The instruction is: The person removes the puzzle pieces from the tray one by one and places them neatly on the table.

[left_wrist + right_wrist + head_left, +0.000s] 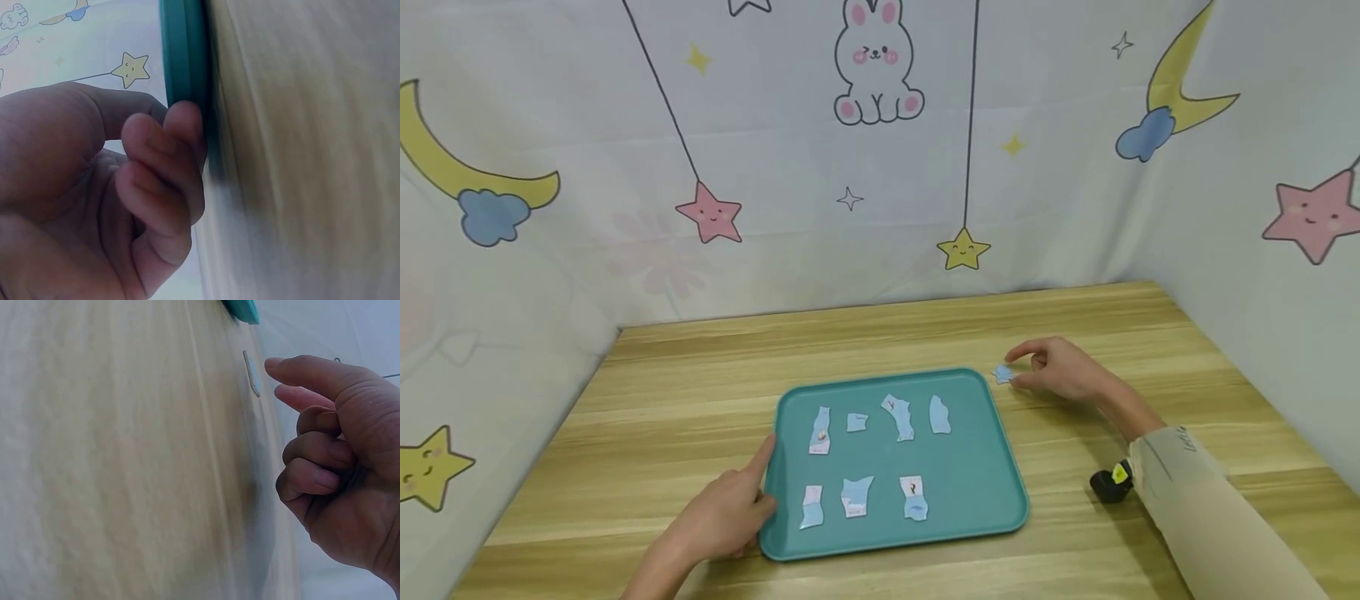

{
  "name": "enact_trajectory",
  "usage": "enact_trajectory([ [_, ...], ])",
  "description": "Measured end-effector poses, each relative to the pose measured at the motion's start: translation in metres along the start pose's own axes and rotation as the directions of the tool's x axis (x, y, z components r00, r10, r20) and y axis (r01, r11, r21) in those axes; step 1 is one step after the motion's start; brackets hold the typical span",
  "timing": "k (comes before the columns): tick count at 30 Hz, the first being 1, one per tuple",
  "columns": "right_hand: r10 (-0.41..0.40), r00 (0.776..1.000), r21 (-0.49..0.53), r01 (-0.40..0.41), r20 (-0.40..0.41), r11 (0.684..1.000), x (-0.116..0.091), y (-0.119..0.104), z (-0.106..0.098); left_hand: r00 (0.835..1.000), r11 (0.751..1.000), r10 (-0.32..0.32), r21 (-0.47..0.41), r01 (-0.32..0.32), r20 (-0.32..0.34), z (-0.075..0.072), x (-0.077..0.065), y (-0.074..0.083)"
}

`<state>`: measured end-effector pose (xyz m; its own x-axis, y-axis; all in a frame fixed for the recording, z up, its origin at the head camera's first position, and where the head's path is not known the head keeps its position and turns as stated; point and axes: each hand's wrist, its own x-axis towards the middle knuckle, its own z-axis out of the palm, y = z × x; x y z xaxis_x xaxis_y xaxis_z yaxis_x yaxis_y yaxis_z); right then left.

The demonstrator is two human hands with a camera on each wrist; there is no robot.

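Observation:
A small light-blue puzzle piece lies on the table just past the tray's far right corner. My right hand hovers beside it, index finger and thumb spread around it, other fingers curled; the right wrist view shows a gap between the fingertips and the piece. At the near left, my left hand holds the edge of the teal tray, index finger along the rim. Its other fingers curl against the tray's side in the left wrist view.
Several blue-and-white puzzle pieces, such as one at the far right and one near the front, lie apart in two rows on the tray. The wooden table meets patterned cloth walls. A black wrist device sits at the right sleeve.

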<state>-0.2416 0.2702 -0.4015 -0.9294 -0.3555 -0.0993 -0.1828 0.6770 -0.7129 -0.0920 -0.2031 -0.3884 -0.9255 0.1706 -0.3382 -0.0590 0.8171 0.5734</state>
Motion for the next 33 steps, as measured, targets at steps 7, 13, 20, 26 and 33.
enact_trajectory([
  [7, -0.034, 0.999, 0.014, 0.034, -0.035, 0.999, -0.006, -0.011, -0.002, 0.999, 0.999, -0.035, 0.011, 0.035, 0.01, -0.001, 0.002, 0.002],
  [13, -0.059, 0.997, 0.062, 0.063, -0.054, 0.996, -0.016, -0.025, 0.003, 1.0, 1.0, -0.029, 0.01, 0.029, 0.007, -0.001, 0.003, 0.003],
  [20, -0.118, 0.991, 0.1, 0.124, -0.063, 0.987, -0.027, -0.044, 0.014, 1.0, 1.0, -0.025, 0.017, 0.025, -0.002, -0.002, 0.003, 0.005],
  [26, -0.15, 0.988, 0.128, 0.154, -0.039, 0.98, -0.032, -0.054, 0.025, 0.999, 0.999, -0.034, 0.015, 0.034, 0.001, -0.002, 0.003, 0.007],
  [33, -0.15, 0.988, 0.095, 0.152, -0.023, 0.984, -0.039, -0.063, 0.035, 0.999, 0.999, -0.039, 0.006, 0.038, 0.005, 0.0, 0.003, 0.007],
])
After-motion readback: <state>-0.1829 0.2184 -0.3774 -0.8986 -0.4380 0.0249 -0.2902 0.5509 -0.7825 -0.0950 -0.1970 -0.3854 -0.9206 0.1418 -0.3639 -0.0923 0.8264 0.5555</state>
